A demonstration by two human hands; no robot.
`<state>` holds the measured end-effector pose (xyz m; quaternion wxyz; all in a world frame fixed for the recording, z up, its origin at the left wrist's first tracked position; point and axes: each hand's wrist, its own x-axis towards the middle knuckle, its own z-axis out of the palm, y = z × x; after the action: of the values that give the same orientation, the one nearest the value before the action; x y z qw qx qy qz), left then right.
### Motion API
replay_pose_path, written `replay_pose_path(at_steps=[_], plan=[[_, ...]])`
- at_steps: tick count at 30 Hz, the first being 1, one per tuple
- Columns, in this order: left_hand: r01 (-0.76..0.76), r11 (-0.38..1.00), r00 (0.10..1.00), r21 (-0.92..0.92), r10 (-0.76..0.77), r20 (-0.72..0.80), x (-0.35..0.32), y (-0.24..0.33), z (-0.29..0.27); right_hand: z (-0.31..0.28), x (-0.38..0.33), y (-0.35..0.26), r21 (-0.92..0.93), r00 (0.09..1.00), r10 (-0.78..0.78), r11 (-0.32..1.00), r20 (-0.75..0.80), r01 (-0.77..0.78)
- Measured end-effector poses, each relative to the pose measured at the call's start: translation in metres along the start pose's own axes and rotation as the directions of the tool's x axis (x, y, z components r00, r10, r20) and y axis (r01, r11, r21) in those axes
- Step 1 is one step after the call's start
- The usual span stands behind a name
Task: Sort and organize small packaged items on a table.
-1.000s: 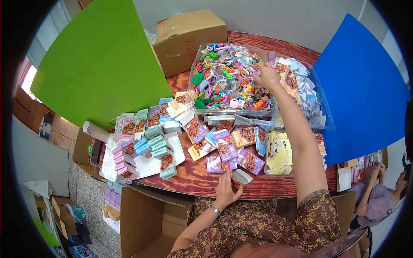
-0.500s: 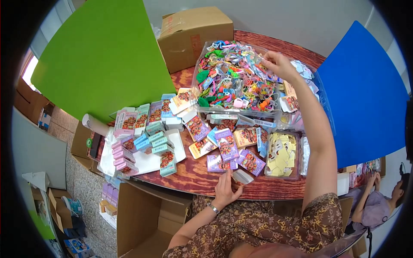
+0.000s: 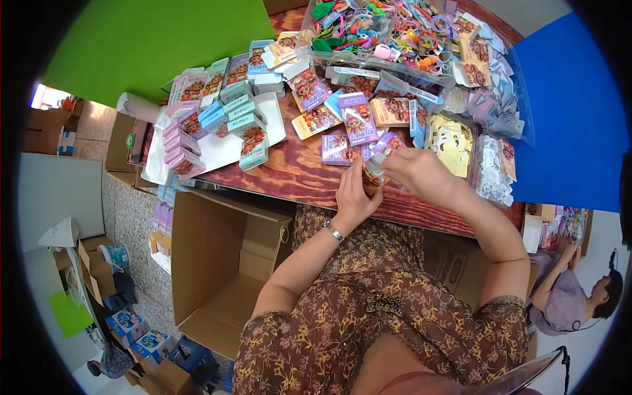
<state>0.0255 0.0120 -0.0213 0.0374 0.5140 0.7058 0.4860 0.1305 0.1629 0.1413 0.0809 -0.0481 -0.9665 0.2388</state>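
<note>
Near the table's front edge, my left hand point(image 3: 356, 199) grips a small open-ended card box point(image 3: 372, 176), its fingers wrapped round the sides. My right hand point(image 3: 424, 176) is bent over the open end of that box with its fingers pinched together. Whatever those fingers hold is hidden from this view. Just beyond lie purple printed boxes point(image 3: 357, 118), some leaning on each other. At the back, a clear plastic bin point(image 3: 368, 64) is heaped with small colourful trinkets point(image 3: 395, 33).
Pink, green and blue boxes point(image 3: 245, 118) stand in rows on the left over a white tray point(image 3: 275, 125). A tub of yellow paper pieces point(image 3: 451, 141) and white packets point(image 3: 492, 172) are at the right. An open carton point(image 3: 217, 263) sits below the table. Another person point(image 3: 566, 296) is at far right.
My right hand has come back from the trinket bin to the small box in my left hand. The view has tilted down, so the table sits higher in the picture.
</note>
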Motion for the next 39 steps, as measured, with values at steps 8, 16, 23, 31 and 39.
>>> replay_pose_path(at_steps=[8, 16, 23, 31, 39], plan=[[-0.044, 0.999, 0.998, 0.019, 0.045, -0.041, -0.012, 0.005, -0.004, 0.047, -0.001, -0.001, -0.272, 0.998, 0.066, 0.960, -0.017, -0.069], [-0.059, 0.998, 0.996, 0.030, 0.061, -0.064, -0.011, 0.000, -0.003, 0.073, -0.009, 0.001, -0.422, 0.929, -0.302, 0.886, -0.212, 0.192], [-0.067, 0.997, 0.995, 0.024, 0.068, -0.069, -0.007, 0.004, -0.002, 0.068, -0.021, 0.011, -0.503, 0.950, -0.227, 0.860, -0.214, 0.092], [0.001, 1.000, 0.997, 0.021, 0.001, -0.074, -0.014, 0.001, -0.004, 0.085, -0.056, -0.026, -0.053, 0.877, 0.206, 0.966, -0.434, -0.254], [-0.076, 0.996, 0.993, 0.051, 0.080, -0.088, -0.014, -0.001, -0.012, 0.125, -0.061, -0.014, 0.258, 0.735, 0.370, 0.928, -0.568, -0.268]])
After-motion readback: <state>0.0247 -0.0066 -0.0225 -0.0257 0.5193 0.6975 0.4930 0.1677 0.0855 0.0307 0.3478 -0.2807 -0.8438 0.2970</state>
